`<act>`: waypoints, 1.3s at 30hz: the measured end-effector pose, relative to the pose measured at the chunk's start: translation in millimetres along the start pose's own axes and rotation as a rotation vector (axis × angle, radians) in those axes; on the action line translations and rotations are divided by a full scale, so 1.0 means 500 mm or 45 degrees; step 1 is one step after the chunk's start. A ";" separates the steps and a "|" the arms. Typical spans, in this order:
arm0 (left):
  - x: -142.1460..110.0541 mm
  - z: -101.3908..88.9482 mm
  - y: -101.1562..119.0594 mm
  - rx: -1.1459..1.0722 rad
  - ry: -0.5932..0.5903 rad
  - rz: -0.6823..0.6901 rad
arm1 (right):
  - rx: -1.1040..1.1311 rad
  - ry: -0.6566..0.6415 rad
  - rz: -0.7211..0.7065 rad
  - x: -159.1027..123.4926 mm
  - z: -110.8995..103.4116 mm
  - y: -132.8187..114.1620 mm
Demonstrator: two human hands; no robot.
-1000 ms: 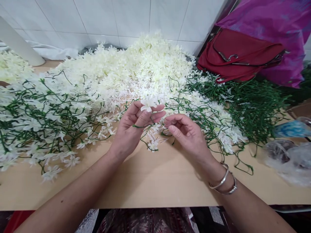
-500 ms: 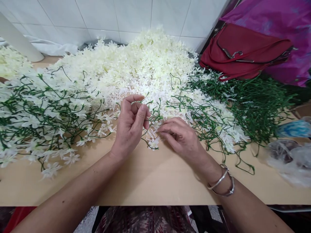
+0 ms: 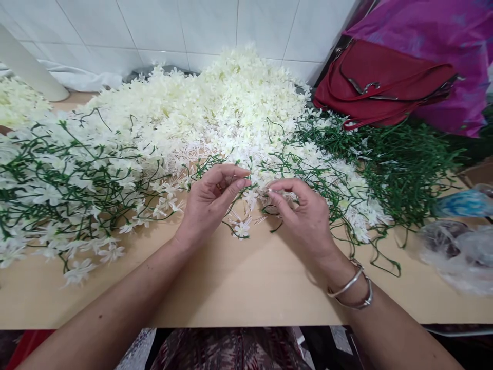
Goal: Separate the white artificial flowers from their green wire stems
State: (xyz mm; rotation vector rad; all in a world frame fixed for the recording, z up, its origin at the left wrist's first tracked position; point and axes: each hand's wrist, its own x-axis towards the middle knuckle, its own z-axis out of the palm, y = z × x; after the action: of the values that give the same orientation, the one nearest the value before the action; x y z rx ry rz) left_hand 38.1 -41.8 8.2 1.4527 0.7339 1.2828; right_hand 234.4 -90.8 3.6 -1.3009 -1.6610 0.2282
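Flower (image 3: 241, 228), white, lies mid-tabletop (image 3: 231, 288), between the wrists. The left hand's (image 3: 210, 200) finger and thumb nearly meet by a green stem (image 3: 251, 163); whether they grip it I cannot tell. The right hand (image 3: 304, 213) pinches a small white tip (image 3: 270, 190). Blossoms (image 3: 239, 97) heap toward the back edge.

Two silver bangles (image 3: 351, 290) and a dark maroon-and-grey patterned garment (image 3: 231, 350).
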 end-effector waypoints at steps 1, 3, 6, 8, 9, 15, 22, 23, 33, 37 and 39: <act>0.000 -0.002 -0.003 0.002 -0.004 -0.012 | 0.024 0.051 0.043 0.001 -0.004 -0.001; 0.000 -0.007 -0.006 0.050 -0.003 0.010 | 0.072 0.098 0.090 0.002 -0.007 -0.002; 0.001 -0.014 0.001 0.269 0.032 0.148 | 0.112 0.063 0.124 0.003 -0.006 -0.005; 0.001 -0.017 0.009 0.445 0.061 0.248 | 0.133 0.019 0.147 0.003 -0.004 -0.008; 0.001 -0.017 0.013 0.517 0.067 0.284 | 0.152 0.003 0.154 0.002 -0.004 -0.010; -0.003 -0.011 0.009 0.684 -0.118 0.348 | 0.466 -0.045 0.327 0.001 0.002 -0.010; -0.005 -0.007 -0.007 0.643 -0.234 0.402 | 0.956 -0.117 0.613 -0.001 0.023 -0.014; -0.003 -0.009 -0.005 0.658 -0.225 0.404 | 0.945 -0.118 0.607 -0.001 0.024 -0.015; 0.022 -0.074 0.033 1.160 -0.829 0.283 | 0.758 -0.010 0.301 0.004 0.000 -0.008; 0.018 -0.077 0.025 1.135 -0.886 0.242 | 0.702 -0.025 0.315 0.006 0.001 -0.014; 0.018 -0.074 0.026 1.083 -0.876 0.228 | 0.683 -0.032 0.347 0.006 0.002 -0.019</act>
State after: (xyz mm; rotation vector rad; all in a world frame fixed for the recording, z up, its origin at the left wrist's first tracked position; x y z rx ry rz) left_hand 3.0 -26.7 20.0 2.5086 0.7007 0.4806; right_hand 227.9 -91.5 11.0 -1.1021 -1.3096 0.7980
